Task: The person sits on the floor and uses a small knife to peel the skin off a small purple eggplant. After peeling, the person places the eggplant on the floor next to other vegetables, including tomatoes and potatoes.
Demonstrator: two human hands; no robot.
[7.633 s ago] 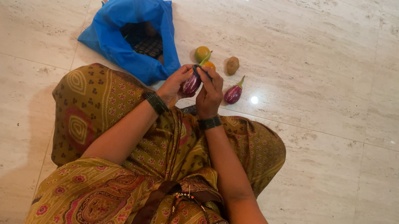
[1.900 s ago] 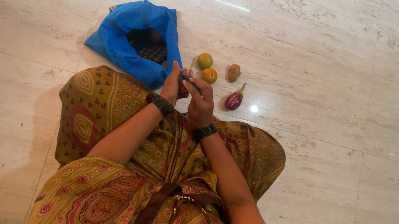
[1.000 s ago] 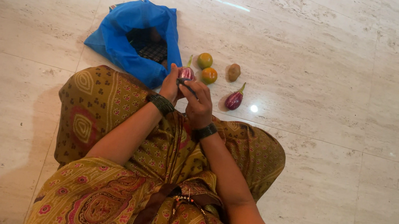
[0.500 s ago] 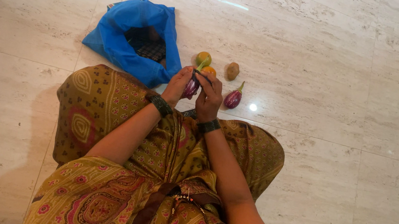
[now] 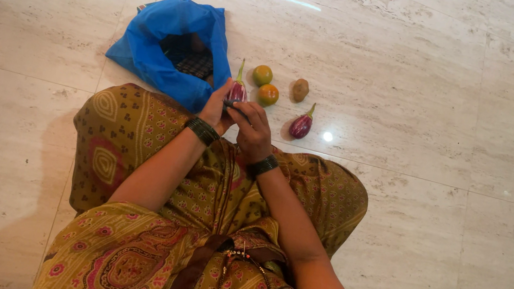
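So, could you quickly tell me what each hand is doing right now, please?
Left hand: closed on a small purple eggplant, held upright.
Right hand: fingers curled at the same eggplant; whether it grips it cannot be told.

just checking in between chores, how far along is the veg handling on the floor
Laid out on the marble floor: two round orange-green fruits, a small brown piece and one purple brinjal. In hand: the left hand and right hand hold a second brinjal upright. Left: the open blue bag shows something dark inside; how much, I cannot tell.
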